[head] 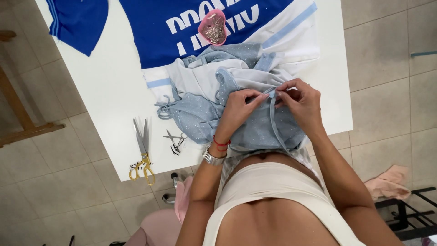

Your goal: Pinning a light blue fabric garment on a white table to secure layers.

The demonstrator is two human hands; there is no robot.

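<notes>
A light blue sparkly garment [259, 125] with thin straps lies bunched on the white table [109, 86] in front of me. My left hand [239, 109] and my right hand [300, 100] pinch its upper edge between their fingertips, close together, where a narrow strap [274, 120] hangs down. The left wrist wears a silver bangle and a red cord. Pale grey-white fabric [200, 79] lies under the garment.
A pink heart-shaped dish of pins [213, 28] sits on a blue printed shirt [182, 27] at the far side. Large gold-handled scissors [142, 150] and small snips [175, 140] lie to the left. A pink cloth [389, 182] lies on the tiled floor at right.
</notes>
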